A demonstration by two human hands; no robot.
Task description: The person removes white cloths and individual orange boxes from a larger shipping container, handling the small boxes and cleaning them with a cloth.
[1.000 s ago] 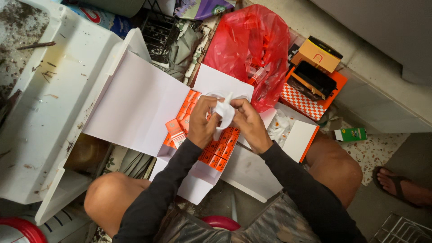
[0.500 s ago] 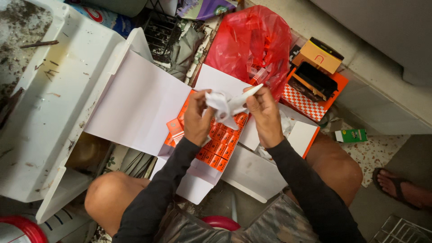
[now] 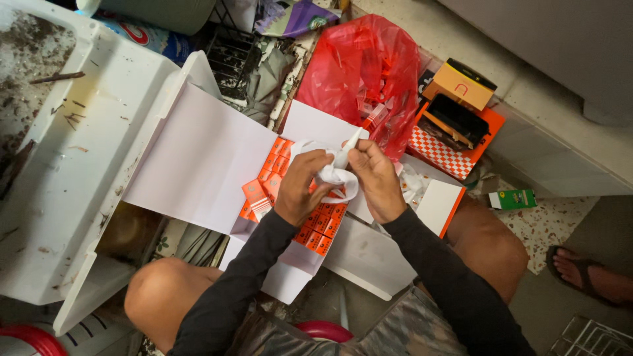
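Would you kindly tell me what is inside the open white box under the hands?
The open white box holds rows of small orange packets. The left hand, right hand and white wrapping cover the middle ones.

My left hand (image 3: pixel 304 188) and right hand (image 3: pixel 376 179): bare, no rings or gloves. Both arms: long black fitted sleeves to the wrist. Shorts at 6 o'clock: grey-brown camouflage pattern. Knees bare.

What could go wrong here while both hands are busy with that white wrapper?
The thin white wrapper, pinched between left hand and right hand, might tear. Whatever comes loose could drop among the small orange boxes below. The open white carton is tilted, so those boxes may slide out.
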